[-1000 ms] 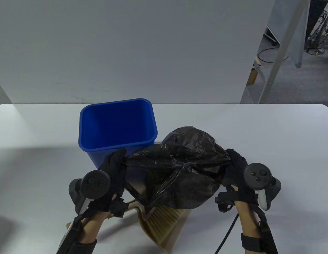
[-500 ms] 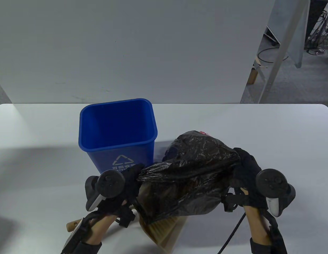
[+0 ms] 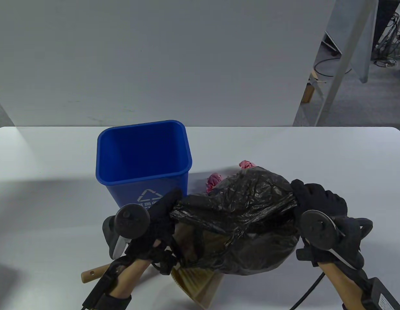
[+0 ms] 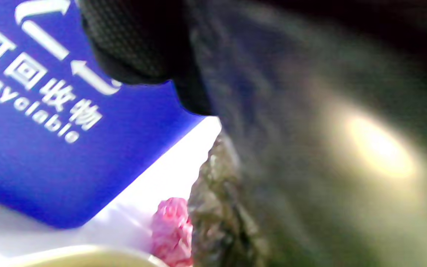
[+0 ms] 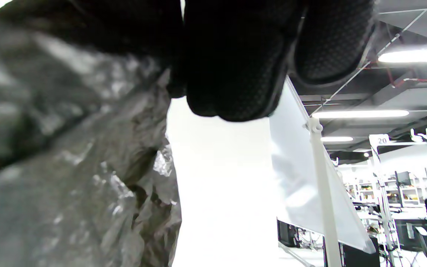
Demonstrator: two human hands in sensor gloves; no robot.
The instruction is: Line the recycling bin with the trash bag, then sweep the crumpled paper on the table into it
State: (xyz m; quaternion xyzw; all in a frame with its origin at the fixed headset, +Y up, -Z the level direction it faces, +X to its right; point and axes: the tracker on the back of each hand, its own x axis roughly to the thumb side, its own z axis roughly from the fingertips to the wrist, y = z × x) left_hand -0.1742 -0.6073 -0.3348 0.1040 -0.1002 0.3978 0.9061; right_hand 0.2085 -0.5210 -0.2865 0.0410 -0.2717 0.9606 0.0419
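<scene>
A crinkled black trash bag [image 3: 245, 219] hangs above the table between both hands, just right of and in front of the blue recycling bin [image 3: 143, 161]. My left hand [image 3: 164, 210] grips the bag's left edge close to the bin's front wall [image 4: 50, 122]. My right hand [image 3: 311, 197] grips its right edge, fingers [image 5: 235, 66] curled over the plastic [image 5: 69, 167]. Two pink crumpled paper balls [image 3: 214, 180] [image 3: 247, 164] lie on the table behind the bag; one pink ball [image 4: 172, 230] shows in the left wrist view.
A hand brush with pale bristles [image 3: 193, 281] and a wooden handle [image 3: 93, 274] lies in a dustpan at the table's front edge, under the bag. A white panel [image 3: 154, 61] stands behind the table [image 3: 332, 155].
Both hands have drawn the bag back toward the front edge and spread it wider. The bin's recycling logo and the two pink paper balls have come into sight.
</scene>
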